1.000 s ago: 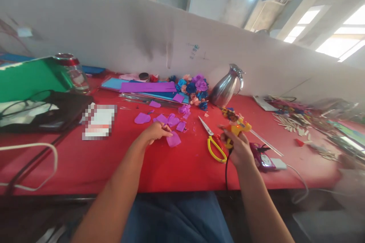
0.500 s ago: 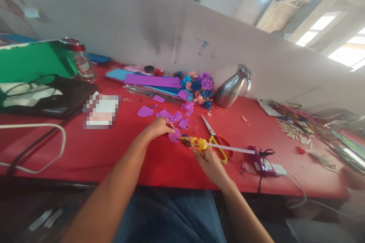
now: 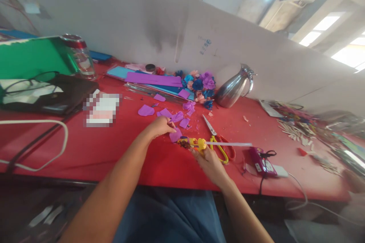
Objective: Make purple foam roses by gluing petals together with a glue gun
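Between the fingertips of my left hand [image 3: 162, 126] is a purple crepe paper petal [image 3: 175, 135]. My right hand [image 3: 211, 163] is wrapped round a yellow hot glue gun [image 3: 201, 144], with a long pale glue stick [image 3: 230, 144] running out of its back to the right. The gun's dark, crusted nozzle end points left, close to the petal; whether they touch I cannot tell. Just beyond lie more purple petals [image 3: 146, 110] and a crumpled purple petal cluster [image 3: 188, 107]. Scissors [image 3: 218, 138] with yellow and red handles lie partly behind the glue gun and my right hand.
Paper flowers [image 3: 201, 85] and a purple paper strip [image 3: 154, 79] lie along the wall, with a steel jug [image 3: 235, 86] beside them. A purple power socket [image 3: 262, 162] with cables sits at right. At left are a glass jar [image 3: 82, 59] and a dark case [image 3: 54, 97].
The glue gun and its glue stick have tilted slightly, and its nozzle is a little nearer the petal. My left hand keeps its hold. The whole view has shifted slightly.
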`<state>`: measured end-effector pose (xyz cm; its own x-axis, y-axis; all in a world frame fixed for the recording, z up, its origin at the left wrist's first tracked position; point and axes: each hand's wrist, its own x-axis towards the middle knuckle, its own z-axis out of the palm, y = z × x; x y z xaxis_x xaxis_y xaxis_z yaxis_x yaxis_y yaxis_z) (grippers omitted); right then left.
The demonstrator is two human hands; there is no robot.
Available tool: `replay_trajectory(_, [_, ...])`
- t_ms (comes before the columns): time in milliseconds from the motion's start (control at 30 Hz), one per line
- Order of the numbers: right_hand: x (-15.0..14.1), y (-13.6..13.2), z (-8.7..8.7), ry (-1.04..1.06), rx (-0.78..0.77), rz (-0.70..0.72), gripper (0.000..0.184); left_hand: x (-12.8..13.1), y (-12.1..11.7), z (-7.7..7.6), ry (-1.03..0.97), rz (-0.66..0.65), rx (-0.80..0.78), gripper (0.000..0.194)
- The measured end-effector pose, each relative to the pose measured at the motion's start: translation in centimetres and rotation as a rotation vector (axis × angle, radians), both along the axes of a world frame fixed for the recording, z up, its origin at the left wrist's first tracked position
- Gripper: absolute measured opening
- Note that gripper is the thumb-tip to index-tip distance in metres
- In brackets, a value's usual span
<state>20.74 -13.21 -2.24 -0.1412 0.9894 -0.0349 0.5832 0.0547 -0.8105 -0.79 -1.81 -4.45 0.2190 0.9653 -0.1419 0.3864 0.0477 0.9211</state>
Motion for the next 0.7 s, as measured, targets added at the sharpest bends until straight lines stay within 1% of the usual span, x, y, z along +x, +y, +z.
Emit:
replay_trajectory(200, [0.4,0.4,-0.2,-0.007,-0.015,-0.060,0.027,0.1,-0.1,0.1,0.000,0.007,-0.015,0.005])
replay_trajectory(433, [0.7,0.6,-0.1,-0.054,-0.047,-0.083,0.031,0.1,0.0,-0.1,-0.016,-0.006,-0.005,0.004])
replay_trajectory(567, [0.9,0.7,0.1,-0.100,-0.022,-0.093,0.029,0.1,-0.1,0.2,0.000,0.011,-0.022,0.006])
replay_trajectory(700, [1.2,0.8,0.3,-0.170,-0.025,-0.115,0.033,0.1,-0.3,0.5,0.020,-0.021,-0.030,0.006])
